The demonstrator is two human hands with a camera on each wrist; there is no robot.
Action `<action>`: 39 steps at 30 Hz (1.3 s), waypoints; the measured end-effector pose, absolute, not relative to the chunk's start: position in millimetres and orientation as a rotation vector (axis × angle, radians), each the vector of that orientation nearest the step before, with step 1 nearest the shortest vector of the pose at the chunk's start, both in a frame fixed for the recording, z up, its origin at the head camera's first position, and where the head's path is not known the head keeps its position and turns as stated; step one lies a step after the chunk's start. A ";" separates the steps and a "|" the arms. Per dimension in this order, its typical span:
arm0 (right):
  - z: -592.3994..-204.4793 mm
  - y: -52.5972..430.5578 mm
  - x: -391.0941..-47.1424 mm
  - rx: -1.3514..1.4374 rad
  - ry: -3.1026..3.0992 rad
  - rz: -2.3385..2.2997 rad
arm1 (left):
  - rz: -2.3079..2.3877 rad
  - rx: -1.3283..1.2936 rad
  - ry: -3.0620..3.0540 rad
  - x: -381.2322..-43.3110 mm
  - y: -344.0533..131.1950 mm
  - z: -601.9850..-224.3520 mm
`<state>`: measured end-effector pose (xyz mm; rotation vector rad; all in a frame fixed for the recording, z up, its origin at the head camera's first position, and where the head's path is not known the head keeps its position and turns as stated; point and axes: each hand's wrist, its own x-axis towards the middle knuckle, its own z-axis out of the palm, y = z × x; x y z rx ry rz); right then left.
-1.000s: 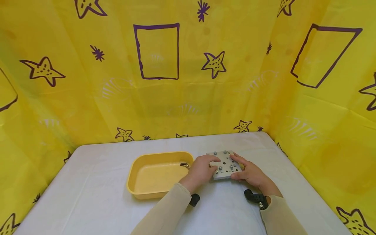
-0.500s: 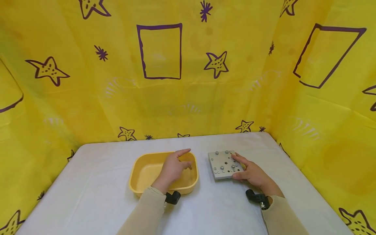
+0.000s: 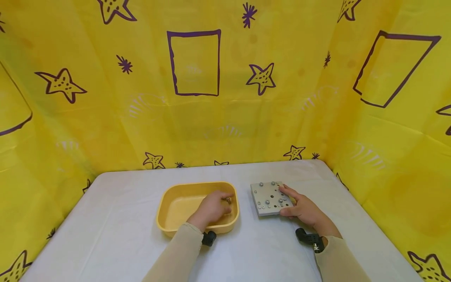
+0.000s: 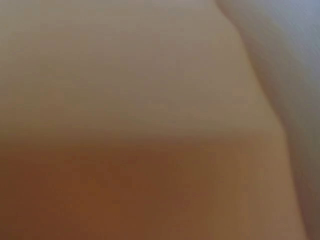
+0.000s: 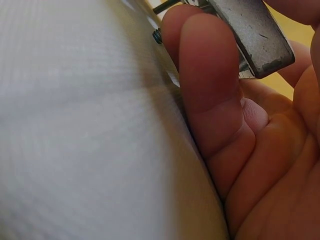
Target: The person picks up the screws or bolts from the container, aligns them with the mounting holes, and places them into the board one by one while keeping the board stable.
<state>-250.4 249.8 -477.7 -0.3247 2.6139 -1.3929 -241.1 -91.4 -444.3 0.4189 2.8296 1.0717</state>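
My left hand (image 3: 211, 209) reaches into the right end of a yellow plastic tray (image 3: 163, 213). Its index finger and thumb are spread around a few small metal screws (image 3: 228, 200), with a gap showing between them. To the right, a square grey metal plate (image 3: 264, 194) carries several screws and holes on its top face. My right hand (image 3: 303, 207) grips the plate's right side, thumb at the near corner. In the right wrist view, fingertips curl under the plate (image 5: 260, 40), where a threaded screw end (image 5: 157, 36) sticks out. Only blurred skin and sleeve fill the left wrist view.
A white cloth covers the table (image 3: 116, 219). Yellow patterned curtains (image 3: 232, 117) enclose its back and sides. A black wrist camera (image 3: 209, 238) sits at my left wrist beside the tray's front rim, another camera (image 3: 306, 237) at my right wrist.
My left hand has left the plate's left side and moved left into the tray, then lowered to the screws there. My right hand has kept its hold on the plate.
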 end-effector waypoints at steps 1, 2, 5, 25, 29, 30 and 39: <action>-477.5 249.9 -250.3 -0.329 2.614 -1.395 | 1.033 0.435 2.851 -241.3 -91.0 -444.7; -477.4 250.0 -250.5 -0.327 2.617 -1.397 | 0.999 0.446 2.868 -241.5 -90.5 -445.1; -476.8 250.1 -250.6 -0.335 2.616 -1.405 | 0.896 0.507 2.923 -242.3 -89.7 -445.7; -478.6 251.1 -250.6 -0.332 2.591 -1.425 | 0.629 0.815 2.992 -244.0 -87.9 -452.0; -477.2 251.1 -250.2 -0.342 2.587 -1.432 | 0.597 0.772 3.001 -244.5 -86.8 -452.4; -476.8 251.2 -250.1 -0.343 2.587 -1.433 | 0.606 0.754 2.998 -244.7 -86.8 -452.7; -475.8 250.6 -250.0 -0.337 2.589 -1.426 | 0.859 0.593 2.932 -241.7 -88.4 -447.3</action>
